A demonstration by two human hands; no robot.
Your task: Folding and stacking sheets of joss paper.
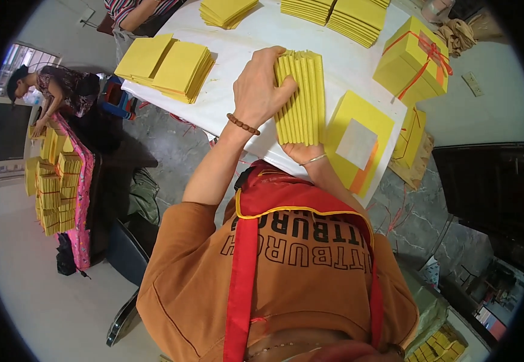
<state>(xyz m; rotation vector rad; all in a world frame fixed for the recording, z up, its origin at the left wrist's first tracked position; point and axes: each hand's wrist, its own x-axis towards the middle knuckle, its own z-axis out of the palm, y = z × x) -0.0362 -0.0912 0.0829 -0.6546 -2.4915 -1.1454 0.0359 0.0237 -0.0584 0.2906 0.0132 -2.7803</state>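
Note:
A thick bundle of folded yellow paper (301, 99) stands on edge above the white table, its folds facing me. My left hand (262, 84) is closed around the upper left side of it, thumb across the front. From below, my right hand (303, 152) supports the lower end; most of its fingers are hidden behind the paper. Just right of the bundle lies a flat yellow sheet (341, 117) with a grey-white rectangle and an orange strip on it.
Stacks of yellow paper (180, 72) lie on the white-covered table (232, 45). A block tied with red ribbon (404, 66) stands at the far right. A person in a striped top sits across the table. Another handles yellow bundles (57, 187) at the left. A dark chair (129, 250) is beside me.

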